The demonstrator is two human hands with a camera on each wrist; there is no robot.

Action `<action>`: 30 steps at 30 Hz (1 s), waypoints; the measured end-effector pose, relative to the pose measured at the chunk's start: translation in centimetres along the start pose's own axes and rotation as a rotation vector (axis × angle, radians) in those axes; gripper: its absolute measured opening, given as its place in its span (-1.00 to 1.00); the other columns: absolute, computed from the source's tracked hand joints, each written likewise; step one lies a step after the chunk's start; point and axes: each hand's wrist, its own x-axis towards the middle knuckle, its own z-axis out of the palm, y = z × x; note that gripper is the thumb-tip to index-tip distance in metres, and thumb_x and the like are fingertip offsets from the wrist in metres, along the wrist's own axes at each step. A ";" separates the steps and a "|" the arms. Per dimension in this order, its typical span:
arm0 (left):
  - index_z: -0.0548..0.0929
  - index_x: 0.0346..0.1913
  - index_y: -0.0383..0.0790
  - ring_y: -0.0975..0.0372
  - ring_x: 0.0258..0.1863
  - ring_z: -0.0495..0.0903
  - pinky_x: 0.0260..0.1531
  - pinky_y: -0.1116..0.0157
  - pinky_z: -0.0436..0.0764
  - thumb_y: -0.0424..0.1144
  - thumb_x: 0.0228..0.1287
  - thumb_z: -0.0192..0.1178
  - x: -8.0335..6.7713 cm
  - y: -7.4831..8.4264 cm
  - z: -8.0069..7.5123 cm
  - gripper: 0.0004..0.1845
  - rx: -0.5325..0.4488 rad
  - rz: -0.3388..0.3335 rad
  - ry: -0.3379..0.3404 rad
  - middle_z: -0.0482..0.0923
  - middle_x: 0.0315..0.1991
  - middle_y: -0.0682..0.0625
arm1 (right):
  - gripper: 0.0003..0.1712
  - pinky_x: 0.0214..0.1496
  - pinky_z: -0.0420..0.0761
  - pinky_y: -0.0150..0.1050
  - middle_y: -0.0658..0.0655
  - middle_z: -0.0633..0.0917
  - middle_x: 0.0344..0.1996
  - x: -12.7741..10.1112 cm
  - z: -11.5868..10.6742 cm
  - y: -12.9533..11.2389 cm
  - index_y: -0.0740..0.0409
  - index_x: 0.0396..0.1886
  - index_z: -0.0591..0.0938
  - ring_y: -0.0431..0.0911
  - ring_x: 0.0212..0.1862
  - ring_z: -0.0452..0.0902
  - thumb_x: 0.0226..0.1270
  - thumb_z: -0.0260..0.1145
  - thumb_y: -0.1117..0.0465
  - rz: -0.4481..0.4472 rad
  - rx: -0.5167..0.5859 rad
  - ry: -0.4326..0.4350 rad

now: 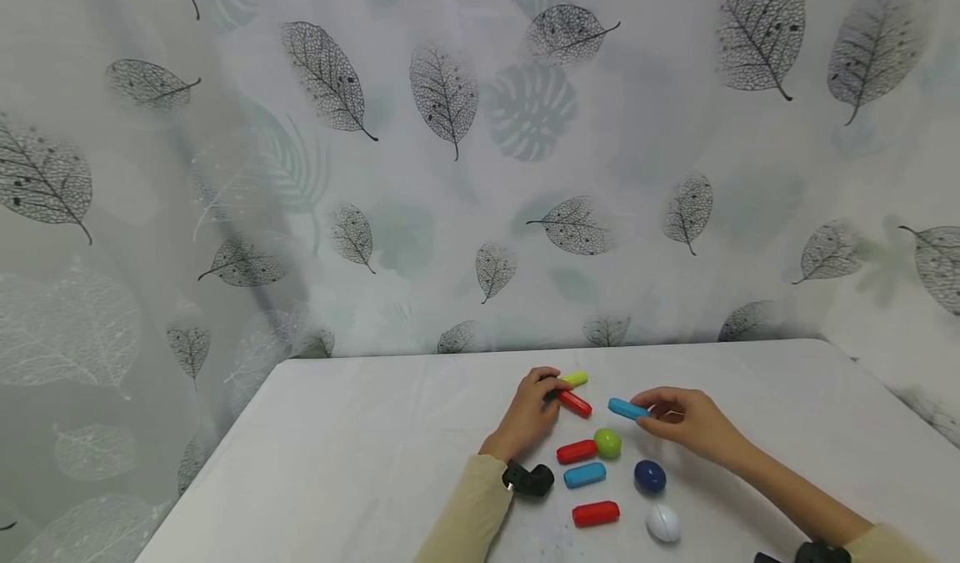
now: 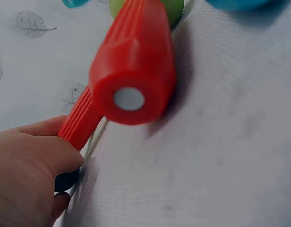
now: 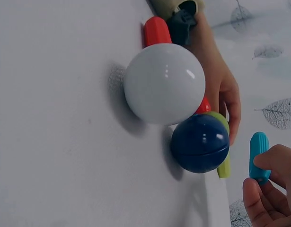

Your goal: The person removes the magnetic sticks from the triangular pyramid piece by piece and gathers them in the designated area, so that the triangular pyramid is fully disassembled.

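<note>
My left hand point(image 1: 527, 413), at the far middle of the white table, grips a red ribbed stick point(image 2: 83, 118) between thumb and fingers. A dark rounded thing point(image 2: 67, 179) shows under its thumb, mostly hidden by the hand. Just beyond those fingers lies a yellow-green stick point(image 1: 576, 377). To the right, my right hand point(image 1: 693, 424) pinches a light blue stick point(image 3: 259, 153) by one end, its other end pointing left. In front of the hands lie a green ball point(image 1: 607, 443) and a second red stick point(image 1: 576, 452), end against the ball.
Nearer on the white table point(image 1: 337, 454) are a blue stick point(image 1: 585, 475), another red stick point(image 1: 596, 514), a dark blue ball point(image 1: 649, 477) and a white ball point(image 1: 663, 522). A leaf-patterned curtain point(image 1: 450, 213) hangs behind the table's far edge. Each wrist wears a black camera.
</note>
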 end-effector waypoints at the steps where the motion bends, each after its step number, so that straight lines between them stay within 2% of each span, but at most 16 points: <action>1: 0.68 0.03 -0.18 0.08 0.22 0.43 0.27 0.21 0.40 -0.47 0.31 0.16 0.0 0.0 0.0 -0.71 -0.005 0.000 0.001 0.45 0.20 -0.10 | -0.67 -0.20 0.63 -0.43 0.12 0.71 -0.23 -0.1 -0.1 -0.2 0.33 -0.06 0.66 -0.26 -0.29 0.53 0.23 0.41 0.24 -0.004 0.010 -0.001; 7: 0.68 0.01 -0.22 0.05 0.21 0.44 0.27 0.18 0.39 -0.50 0.31 0.13 0.1 -0.1 0.0 -0.72 -0.030 -0.001 0.010 0.46 0.18 -0.12 | -0.66 -0.18 0.63 -0.44 0.15 0.70 -0.20 -0.7 -0.1 -1.2 0.33 -0.05 0.65 -0.27 -0.27 0.55 0.23 0.41 0.25 -0.035 0.062 -0.032; 14: 0.67 0.03 -0.20 0.08 0.21 0.44 0.28 0.20 0.39 -0.47 0.32 0.14 0.0 -0.1 0.0 -0.72 -0.017 -0.005 0.005 0.46 0.18 -0.10 | -0.70 -0.19 0.64 -0.43 0.14 0.69 -0.19 -2.1 0.1 -2.8 0.29 -0.06 0.65 -0.28 -0.27 0.55 0.24 0.40 0.27 -0.154 0.086 -0.082; 24: 0.67 0.03 -0.19 0.09 0.23 0.43 0.29 0.19 0.37 -0.47 0.33 0.15 0.1 0.0 0.0 -0.72 -0.030 -0.016 -0.002 0.45 0.18 -0.09 | -0.75 -0.24 0.67 -0.34 0.04 0.66 -0.22 -3.7 0.8 -3.7 0.30 -0.08 0.64 -0.23 -0.28 0.57 0.25 0.37 0.33 -0.271 0.177 -0.201; 30: 0.67 0.04 -0.17 0.10 0.23 0.43 0.30 0.20 0.36 -0.46 0.33 0.14 0.1 0.0 0.1 -0.71 -0.027 -0.019 -0.003 0.46 0.18 -0.08 | -0.77 -0.32 0.65 -0.35 0.09 0.66 -0.25 -4.3 1.5 -3.7 0.27 -0.07 0.64 -0.19 -0.32 0.54 0.27 0.35 0.38 -0.352 0.224 -0.274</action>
